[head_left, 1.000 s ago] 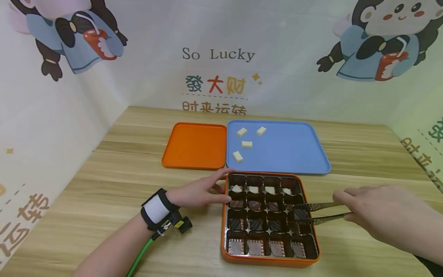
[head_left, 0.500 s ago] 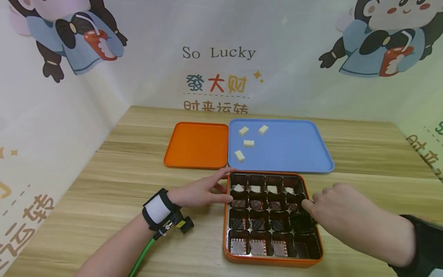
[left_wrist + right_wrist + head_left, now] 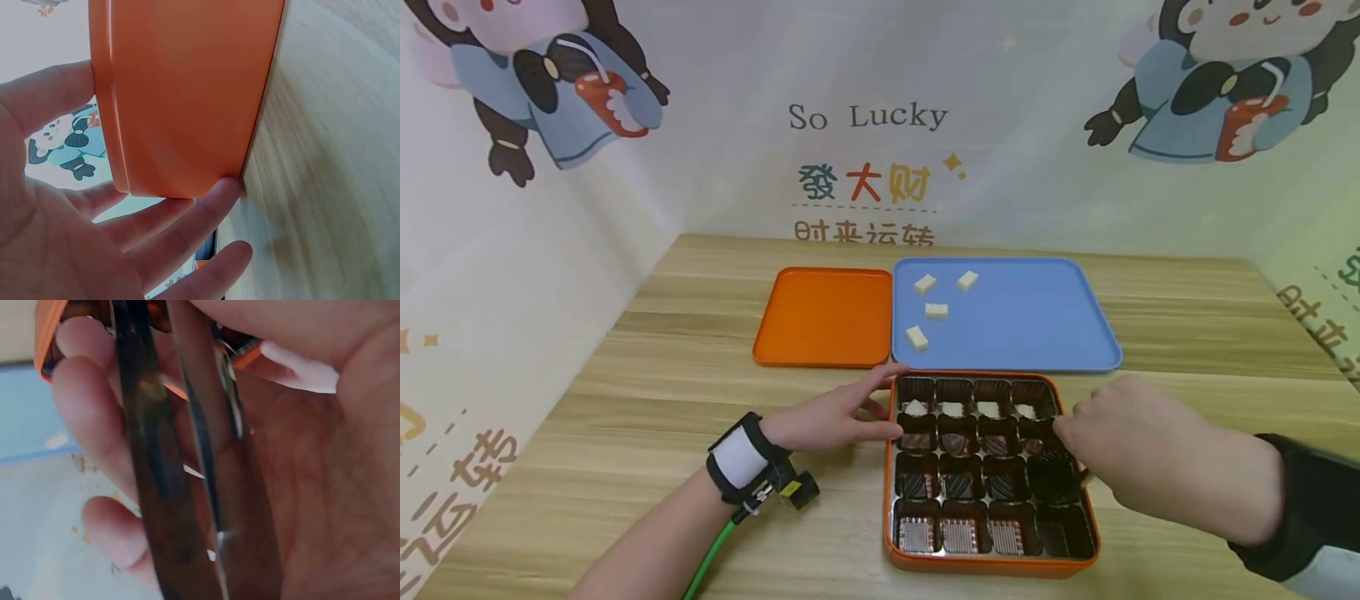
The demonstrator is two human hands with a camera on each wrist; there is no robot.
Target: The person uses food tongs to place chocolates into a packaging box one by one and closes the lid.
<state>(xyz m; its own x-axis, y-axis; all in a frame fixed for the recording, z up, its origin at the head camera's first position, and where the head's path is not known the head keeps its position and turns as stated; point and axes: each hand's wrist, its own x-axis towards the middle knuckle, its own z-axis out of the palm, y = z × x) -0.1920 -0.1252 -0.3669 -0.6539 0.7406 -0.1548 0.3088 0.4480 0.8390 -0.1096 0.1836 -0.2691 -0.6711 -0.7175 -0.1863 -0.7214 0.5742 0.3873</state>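
An orange-rimmed box point(image 3: 988, 568) with a dark compartment insert stands in front of me. White pieces point(image 3: 951, 409) lie in its far row, and brown chocolates point(image 3: 953, 444) and dark striped ones point(image 3: 957, 486) in the middle rows. My left hand point(image 3: 827, 417) rests against the box's left side, thumb and fingers spread; its wrist view shows fingers touching the corner. With my right hand point(image 3: 1138, 433) I grip metal tongs point(image 3: 150, 425), pointed down at the right-hand compartment of the third row. My hand and shadow hide their tips, so what they hold is unclear.
Behind the box lie an orange tray point(image 3: 823, 317) and a blue tray point(image 3: 1022, 321), side by side. Several white blocks point(image 3: 936, 311) sit at the blue tray's left. A printed backdrop point(image 3: 1015, 192) borders the wooden table point(image 3: 677, 358).
The right hand has turned and moved left over the box's right edge, bringing the tongs from lying sideways to pointing down. The left hand keeps its place on the box.
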